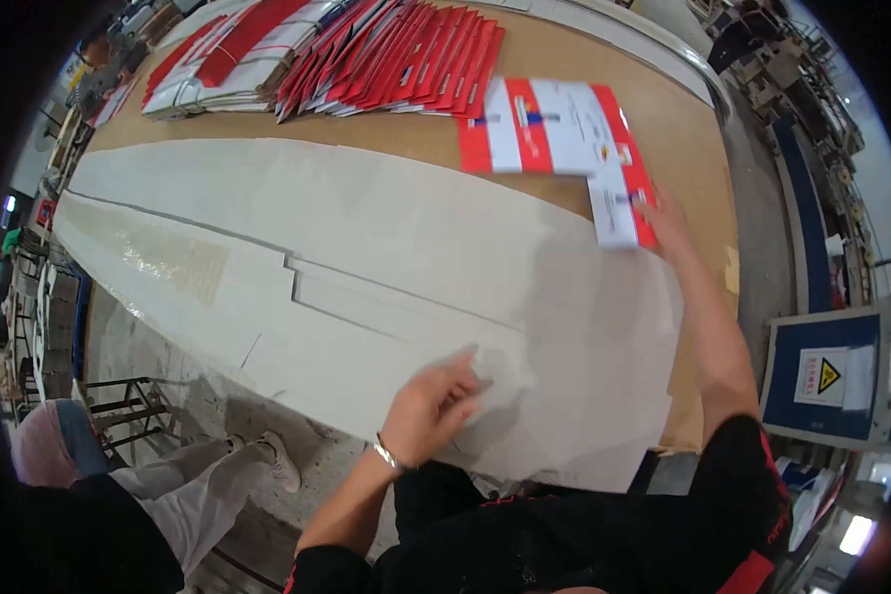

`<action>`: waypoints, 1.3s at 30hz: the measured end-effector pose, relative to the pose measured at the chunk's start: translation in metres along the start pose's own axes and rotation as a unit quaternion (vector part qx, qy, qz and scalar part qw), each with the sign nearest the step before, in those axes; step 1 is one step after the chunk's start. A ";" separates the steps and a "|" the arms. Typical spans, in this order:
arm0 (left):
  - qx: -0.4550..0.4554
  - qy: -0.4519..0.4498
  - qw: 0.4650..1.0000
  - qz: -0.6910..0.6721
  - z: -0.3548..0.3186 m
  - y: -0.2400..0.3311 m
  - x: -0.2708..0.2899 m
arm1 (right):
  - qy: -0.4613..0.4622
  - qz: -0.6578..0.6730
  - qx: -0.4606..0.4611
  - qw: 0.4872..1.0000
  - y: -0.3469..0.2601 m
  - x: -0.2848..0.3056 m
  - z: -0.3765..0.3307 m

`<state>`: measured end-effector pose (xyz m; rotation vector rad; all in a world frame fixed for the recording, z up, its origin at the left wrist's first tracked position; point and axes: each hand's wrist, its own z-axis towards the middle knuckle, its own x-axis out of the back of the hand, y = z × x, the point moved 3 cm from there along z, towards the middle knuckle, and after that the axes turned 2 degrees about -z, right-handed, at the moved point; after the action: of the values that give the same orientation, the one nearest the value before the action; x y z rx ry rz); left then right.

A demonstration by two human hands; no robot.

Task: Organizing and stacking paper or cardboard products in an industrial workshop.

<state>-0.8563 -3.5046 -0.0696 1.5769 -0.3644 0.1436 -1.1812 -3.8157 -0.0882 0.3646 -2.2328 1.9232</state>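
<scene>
At the right, a printed red-and-white cardboard piece (604, 148), stepped in outline, hangs over the far right edge of the large pale paper sheet. My right hand (666, 226) has its fingers on the narrow lower end of that piece and grips it by its red edge. My left hand (434, 404), with a bracelet at the wrist, hovers over the near part of the pale sheet (386, 208). Its fingers are loosely bent and apart, slightly blurred, with nothing in them. Dark stepped seams run along the sheet, and shiny clear tape covers its left part.
A fanned pile of red-and-white folded cardboard pieces (406, 59) lies at the back of the brown table (544, 54), beside a strapped bundle (223, 74). Another person's legs (203, 495) are at the lower left. A blue cabinet (827, 381) stands at right.
</scene>
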 end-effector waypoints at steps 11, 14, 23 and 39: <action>-0.018 -0.056 0.998 0.032 -0.007 0.007 0.002 | -0.140 0.030 0.011 0.990 -0.064 -0.233 0.151; -0.017 -0.028 0.999 0.018 -0.014 0.002 -0.007 | -0.296 -0.184 0.167 0.922 -0.068 -0.160 0.043; 0.028 -0.027 0.999 0.015 0.015 0.008 -0.008 | -0.436 -0.551 0.273 0.657 -0.020 0.020 -0.341; -0.122 -0.068 0.909 0.393 -0.007 0.018 -0.003 | -0.027 -0.300 0.349 0.887 0.021 0.098 -0.370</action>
<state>-0.8641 -3.4973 -0.0527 1.1190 -1.0777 0.5865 -1.2921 -3.4541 -0.0238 1.0605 -1.1282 2.2407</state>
